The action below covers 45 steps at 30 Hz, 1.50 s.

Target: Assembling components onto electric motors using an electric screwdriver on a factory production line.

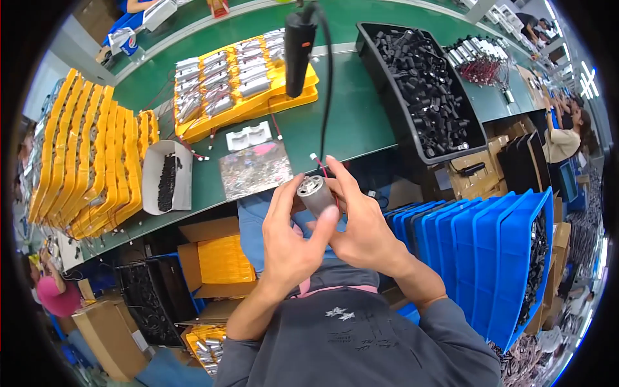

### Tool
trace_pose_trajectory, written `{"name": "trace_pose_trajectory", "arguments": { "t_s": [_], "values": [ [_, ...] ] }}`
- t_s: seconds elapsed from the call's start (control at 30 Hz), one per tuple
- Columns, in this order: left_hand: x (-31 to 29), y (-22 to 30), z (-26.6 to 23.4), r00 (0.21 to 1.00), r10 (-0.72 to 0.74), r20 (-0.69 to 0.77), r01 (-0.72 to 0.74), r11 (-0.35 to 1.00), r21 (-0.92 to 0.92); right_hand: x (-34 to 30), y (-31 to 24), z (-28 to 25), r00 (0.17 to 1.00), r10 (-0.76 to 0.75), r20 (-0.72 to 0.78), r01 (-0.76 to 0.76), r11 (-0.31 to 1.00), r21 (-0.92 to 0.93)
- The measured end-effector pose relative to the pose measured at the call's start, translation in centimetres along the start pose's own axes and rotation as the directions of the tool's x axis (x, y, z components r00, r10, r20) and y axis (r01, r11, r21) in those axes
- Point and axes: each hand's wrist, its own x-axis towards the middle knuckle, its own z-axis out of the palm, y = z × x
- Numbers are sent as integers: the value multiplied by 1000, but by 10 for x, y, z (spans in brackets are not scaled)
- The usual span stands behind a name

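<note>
Seen from the silver motor (pixel 316 196) in the hands, a stack of yellow trays (pixel 90 155) stands at nine o'clock on the far left. Just beside it, also toward nine, a white bin (pixel 183 187) holds small black parts. An open cardboard box (pixel 187 258) sits below the bench at eight. A yellow tray (pixel 293 102) loaded with wired silver motors lies at eleven, and a mottled square mat (pixel 256 173) at ten. The left hand (pixel 290 240) holds the motor, fingers along its left side, thumb across its lower front. The motor's perforated end tilts upward; a black tool (pixel 300 55) hangs at twelve. A red wire (pixel 324 172) rises beside the right hand (pixel 362 226), narrowly cupped at the motor's right with one finger raised; I cannot tell whether it grips. Between one and two is a black crate (pixel 385 97) of black parts; blue bins (pixel 467 242) stand at four.
</note>
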Motion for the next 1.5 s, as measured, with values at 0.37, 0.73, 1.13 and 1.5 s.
{"name": "trace_pose_trajectory", "arguments": {
  "t_s": [0.37, 0.73, 1.13, 1.5],
  "values": [
    [-11, -67, -43, 864, -235, -445, 14, 895, -445, 10, 4, 60, 971, -177, 160, 234, 842, -487],
    [28, -63, -106, 821, -289, -492, -18, 849, -528, 6, 14, 47, 915, 138, -379, 139, 775, 617],
    [-13, -87, -4, 893, -441, 85, 433, 796, -422, 84, 134, -268, 662, 242, -709, -739, 369, -564],
    [9, -58, 65, 805, -494, 327, 582, 766, -273, 44, 114, -297, 729, 380, -569, -326, 924, 200]
  ]
}}
